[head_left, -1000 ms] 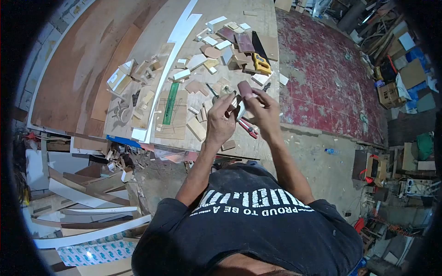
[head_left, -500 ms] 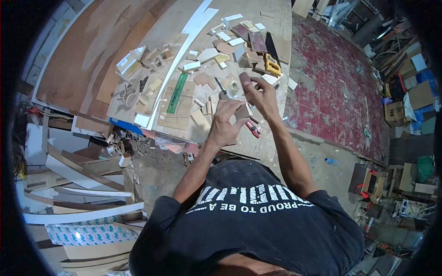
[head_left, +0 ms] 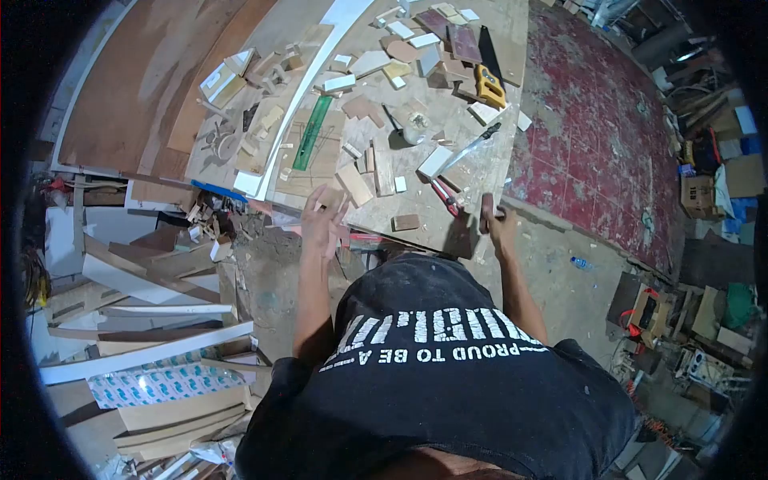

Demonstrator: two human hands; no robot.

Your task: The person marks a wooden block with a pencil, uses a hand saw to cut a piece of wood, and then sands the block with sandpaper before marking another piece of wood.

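My right hand (head_left: 502, 232) grips a narrow reddish-brown block (head_left: 486, 212), held upright at the right front edge of the workbench (head_left: 472, 172). My left hand (head_left: 322, 222) is over the bench's front edge, slightly blurred, its fingers apart and loosely bent; I see nothing held in it. Between the hands a small brown wooden block (head_left: 406, 222) lies flat near the edge. Beyond it are red-handled pliers or cutters (head_left: 445, 197), a white-faced block (head_left: 434, 162) and a long thin blade-like tool (head_left: 474, 147). Pale wood strips (head_left: 354, 185) lie closest to my left hand.
A round pot (head_left: 414, 132) with a dark-handled tool stands mid-bench. A green ruler (head_left: 313, 134) lies left, a yellow-handled saw (head_left: 490, 86) right, among several wood offcuts. Curved boards (head_left: 160, 356) are stacked on the floor at left. A red floor panel (head_left: 600, 136) extends right.
My hands have moved apart: the left toward the front left, the right down to the right edge with the reddish-brown block. The small brown block now lies on the bench, out of my left hand.
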